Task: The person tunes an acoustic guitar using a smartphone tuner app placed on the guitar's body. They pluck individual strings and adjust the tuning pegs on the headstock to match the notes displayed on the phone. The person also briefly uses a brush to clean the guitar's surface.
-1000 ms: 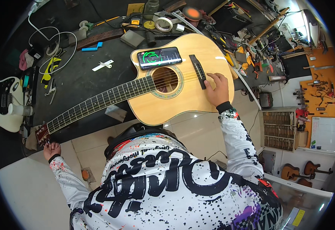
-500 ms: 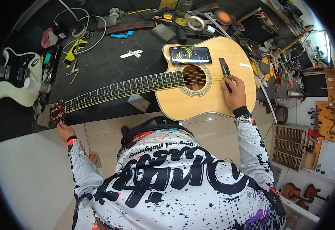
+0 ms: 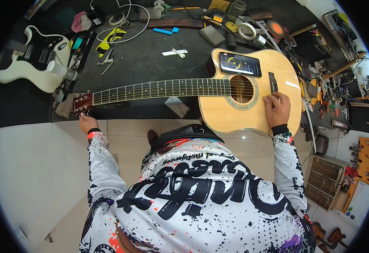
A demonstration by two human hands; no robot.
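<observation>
An acoustic guitar [image 3: 218, 111] with a pale wood top lies face up along the bench's near edge, its neck pointing left. At the dark red headstock [image 3: 82, 103], my left hand [image 3: 88, 123] pinches a tuning peg on the near side. My right hand [image 3: 278, 110] rests over the strings just beside the bridge [image 3: 273, 82]. Its fingers are curled in against the strings, and whatever sits between the fingertips is hidden. On the upper part of the guitar body lies a phone [image 3: 240, 64], its screen lit with a yellow round dial.
A dark workbench [image 3: 138, 69] carries a blue string winder [image 3: 166, 31], pliers [image 3: 106, 62], a white strip [image 3: 174, 53] and a metal plate [image 3: 177, 107]. A white electric guitar body [image 3: 37, 59] lies at left. Tools and cables crowd the right side; a slotted cabinet [image 3: 324, 181] stands beyond.
The whole view has shifted, so bench and guitar appear further right. My left hand stays at the headstock pegs and my right hand stays by the bridge, its fingers slightly repositioned.
</observation>
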